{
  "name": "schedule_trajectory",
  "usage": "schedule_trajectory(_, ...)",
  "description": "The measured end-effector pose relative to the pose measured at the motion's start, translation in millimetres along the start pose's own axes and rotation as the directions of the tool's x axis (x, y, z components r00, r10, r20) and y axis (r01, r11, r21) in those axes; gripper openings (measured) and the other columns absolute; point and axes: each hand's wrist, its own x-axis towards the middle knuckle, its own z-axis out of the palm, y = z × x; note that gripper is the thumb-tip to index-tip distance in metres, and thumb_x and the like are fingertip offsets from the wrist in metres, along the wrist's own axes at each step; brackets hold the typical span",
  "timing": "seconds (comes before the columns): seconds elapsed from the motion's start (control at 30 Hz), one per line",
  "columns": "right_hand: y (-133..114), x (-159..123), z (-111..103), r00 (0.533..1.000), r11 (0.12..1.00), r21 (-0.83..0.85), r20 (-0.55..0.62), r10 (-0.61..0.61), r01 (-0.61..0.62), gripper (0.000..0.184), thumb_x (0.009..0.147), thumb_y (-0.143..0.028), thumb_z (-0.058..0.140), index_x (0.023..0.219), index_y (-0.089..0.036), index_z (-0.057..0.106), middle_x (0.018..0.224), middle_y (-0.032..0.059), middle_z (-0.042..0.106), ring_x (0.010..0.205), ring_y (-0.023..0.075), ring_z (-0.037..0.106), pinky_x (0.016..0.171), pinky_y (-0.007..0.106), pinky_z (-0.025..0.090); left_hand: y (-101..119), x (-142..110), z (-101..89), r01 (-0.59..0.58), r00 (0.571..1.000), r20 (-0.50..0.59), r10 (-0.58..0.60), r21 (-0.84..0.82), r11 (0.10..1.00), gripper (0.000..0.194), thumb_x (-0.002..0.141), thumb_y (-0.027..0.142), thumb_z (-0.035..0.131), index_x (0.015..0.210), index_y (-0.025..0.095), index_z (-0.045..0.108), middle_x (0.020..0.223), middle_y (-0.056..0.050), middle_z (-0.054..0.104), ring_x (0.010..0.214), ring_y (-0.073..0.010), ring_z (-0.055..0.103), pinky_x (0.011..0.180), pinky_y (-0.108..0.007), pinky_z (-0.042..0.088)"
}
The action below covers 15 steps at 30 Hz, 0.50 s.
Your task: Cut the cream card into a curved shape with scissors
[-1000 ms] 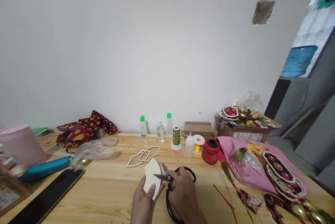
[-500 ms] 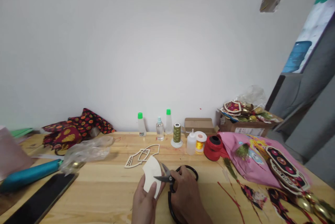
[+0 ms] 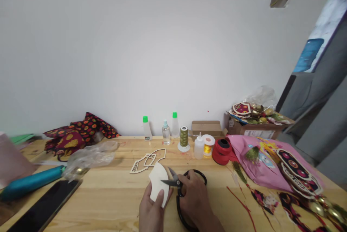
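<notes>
A curved, cream-white fan-shaped piece is pinched in my left hand, the thumb lying on its face. Black-handled scissors are in my right hand, its fingers wrapped round the handles. The blades stand apart, one in front of the white piece and the other by its right edge. Whether they touch it I cannot tell. Just behind the white piece, pale cut-out frames with lattice patterns lie overlapping on the wooden table.
Along the wall stand green-capped bottles, a clear bottle, an olive thread spool and a red ribbon roll. At right lie a pink bag and ornaments; at left, a black phone and patterned cloth.
The view has tilted slightly, and both hands sit a little further right in it. The grip on the white piece and the scissors looks the same, with the blades still apart.
</notes>
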Motion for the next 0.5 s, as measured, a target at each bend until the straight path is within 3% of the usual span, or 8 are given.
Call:
schedule_trajectory(0.23, -1.1, -1.8, -0.1, 1.000, 1.000, 0.003, 0.013, 0.001, -0.001, 0.028, 0.059, -0.010, 0.050, 0.079, -0.025, 0.062, 0.074, 0.0023, 0.049, 0.067, 0.0158, 0.046, 0.056, 0.025, 0.024, 4.9, 1.9, 1.4, -0.041, 0.997, 0.062, 0.040, 0.022, 0.999, 0.049, 0.062, 0.013, 0.065, 0.109, 0.019, 0.052, 0.097, -0.005, 0.067, 0.103, -0.0242, 0.053, 0.088, -0.037, 0.042)
schedule_trajectory(0.4, -2.3, 0.3, -0.5, 1.000, 0.999, 0.022, 0.000, 0.030, -0.030, 0.027, 0.061, -0.013, 0.052, 0.082, -0.027, 0.062, 0.076, 0.0026, 0.050, 0.070, 0.0163, 0.048, 0.058, 0.025, 0.026, 2.0, -1.1, 0.3, -0.030, 0.999, -0.014, 0.030, 0.022, 0.999, 0.052, 0.061, 0.010, 0.065, 0.110, 0.019, 0.051, 0.096, -0.005, 0.067, 0.098, -0.0242, 0.056, 0.086, -0.038, 0.044)
schedule_trajectory(0.5, -2.0, 0.7, -3.4, 0.999, 1.000, 0.018, 0.033, 0.021, -0.021, 0.028, 0.060, -0.013, 0.052, 0.082, -0.027, 0.062, 0.075, 0.0020, 0.049, 0.069, 0.0155, 0.047, 0.057, 0.024, 0.025, 1.5, -2.1, 0.7, -0.005, 1.000, -0.006, 0.005, -0.012, 1.000, 0.058, 0.058, 0.012, 0.067, 0.112, 0.019, 0.049, 0.094, -0.006, 0.067, 0.095, -0.0234, 0.058, 0.085, -0.038, 0.044)
